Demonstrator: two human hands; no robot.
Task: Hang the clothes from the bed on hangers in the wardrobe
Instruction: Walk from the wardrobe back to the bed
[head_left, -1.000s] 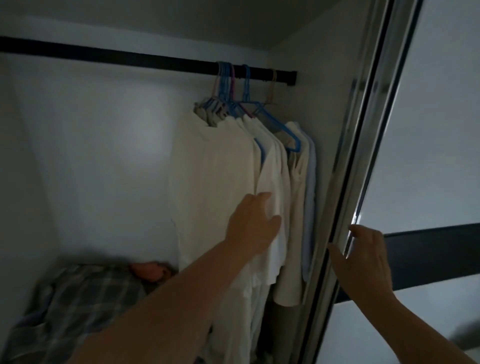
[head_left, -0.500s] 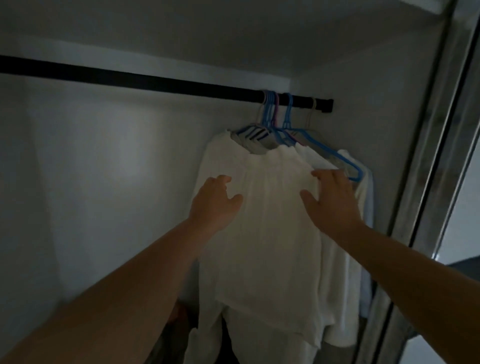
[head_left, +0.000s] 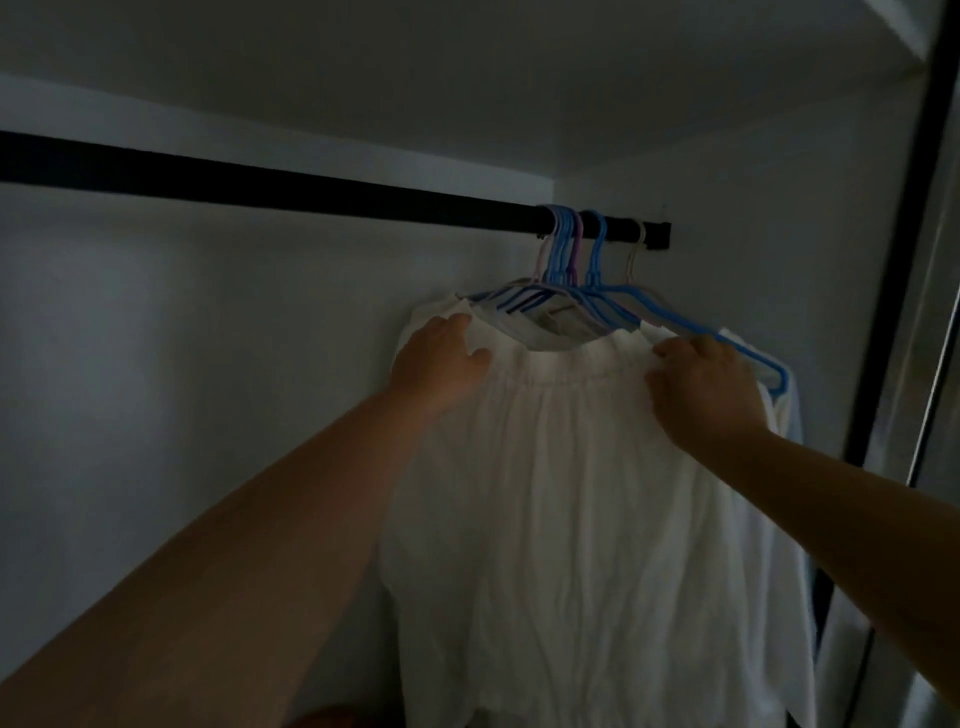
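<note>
Hanging from the black wardrobe rail (head_left: 311, 189), the front white garment (head_left: 571, 519) sits bunched with others at the rail's right end. The left hand (head_left: 439, 366) grips its left shoulder and the right hand (head_left: 701, 384) pinches its right shoulder beside a blue hanger (head_left: 691, 327). Tugging unevenly could slip the fabric off its hanger.

Dim and grainy – faint light on the back wall (head_left: 156, 322), corners sunk in shadow, edges bowed, detail soft.
</note>
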